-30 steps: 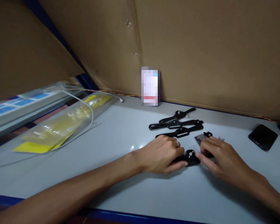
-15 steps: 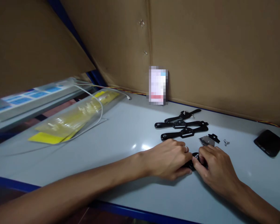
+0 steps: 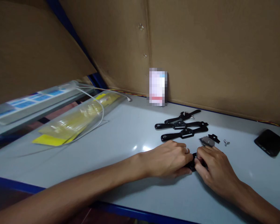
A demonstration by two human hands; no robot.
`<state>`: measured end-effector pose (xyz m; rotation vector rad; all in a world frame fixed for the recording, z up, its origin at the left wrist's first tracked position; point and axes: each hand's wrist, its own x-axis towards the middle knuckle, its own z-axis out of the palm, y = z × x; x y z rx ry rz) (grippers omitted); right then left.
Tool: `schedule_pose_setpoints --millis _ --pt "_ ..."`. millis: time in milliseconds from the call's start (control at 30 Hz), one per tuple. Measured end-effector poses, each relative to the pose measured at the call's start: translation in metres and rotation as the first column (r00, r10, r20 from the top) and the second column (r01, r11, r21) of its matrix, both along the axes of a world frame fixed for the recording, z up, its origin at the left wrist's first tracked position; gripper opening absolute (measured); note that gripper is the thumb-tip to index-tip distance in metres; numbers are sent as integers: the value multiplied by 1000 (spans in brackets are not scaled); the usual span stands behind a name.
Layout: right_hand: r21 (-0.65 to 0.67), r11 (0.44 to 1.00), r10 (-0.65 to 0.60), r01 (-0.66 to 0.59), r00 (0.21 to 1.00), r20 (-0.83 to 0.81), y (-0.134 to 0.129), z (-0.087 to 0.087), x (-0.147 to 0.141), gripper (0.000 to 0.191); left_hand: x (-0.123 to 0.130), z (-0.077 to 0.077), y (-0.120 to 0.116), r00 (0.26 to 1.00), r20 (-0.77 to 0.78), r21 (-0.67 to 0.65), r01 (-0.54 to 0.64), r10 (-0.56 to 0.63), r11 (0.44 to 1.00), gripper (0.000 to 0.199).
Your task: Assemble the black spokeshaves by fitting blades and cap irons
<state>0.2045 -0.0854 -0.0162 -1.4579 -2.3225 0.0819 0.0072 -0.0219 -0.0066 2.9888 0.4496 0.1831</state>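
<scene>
My left hand [image 3: 171, 158] is closed around one handle of a black spokeshave [image 3: 193, 165] low over the table. Most of that spokeshave is hidden under both hands. On its middle, my right hand [image 3: 214, 166] pinches with thumb and forefinger where a small silver thumbscrew sits, now mostly covered. Behind the hands lie more black spokeshaves: a near one [image 3: 188, 133], a middle one [image 3: 179, 124] and a far one [image 3: 183, 116]. Beyond my right hand are a grey blade [image 3: 207, 141], a black cap plate [image 3: 214, 138] and a loose silver thumbscrew [image 3: 226, 142].
A black phone [image 3: 270, 142] lies at the right. A blurred upright card [image 3: 158, 87] leans on the cardboard wall [image 3: 212, 56]. At the left are a plastic bag with yellow card [image 3: 51, 139], a white cable [image 3: 102, 109] and a power strip [image 3: 32, 101].
The right fingers have shifted slightly over the spokeshave's middle, and the silver thumbscrew shows less than before. The left hand keeps its hold. The view has tilted a little.
</scene>
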Motion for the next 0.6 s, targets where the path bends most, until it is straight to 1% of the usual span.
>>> schedule_pose_setpoints --millis 167,233,300,367,433,533,600 --pt "-126 992 9 -19 997 -79 2 8 9 8 -5 -5 9 1000 12 92 -3 2 996 31" --pt "-136 987 65 -82 990 -122 4 9 13 14 -6 -8 13 999 32 115 -9 5 993 31" --pt "-106 982 138 -155 978 -154 5 8 17 26 -7 -10 17 999 46 122 -11 6 993 33" --pt "-57 979 185 -197 969 -163 7 8 21 32 -8 -10 19 999 38 113 -10 6 994 35" --pt "-3 981 192 -194 972 -136 8 8 25 33 -7 -9 19 1000 21 98 -10 8 995 37" --pt "62 988 148 -144 987 -64 9 9 28 32 -7 -8 19 1000 10 78 -14 14 997 39" --pt "71 981 182 -178 982 -44 9 10 28 38 -8 -9 19 1000 14 70 -12 11 997 39"
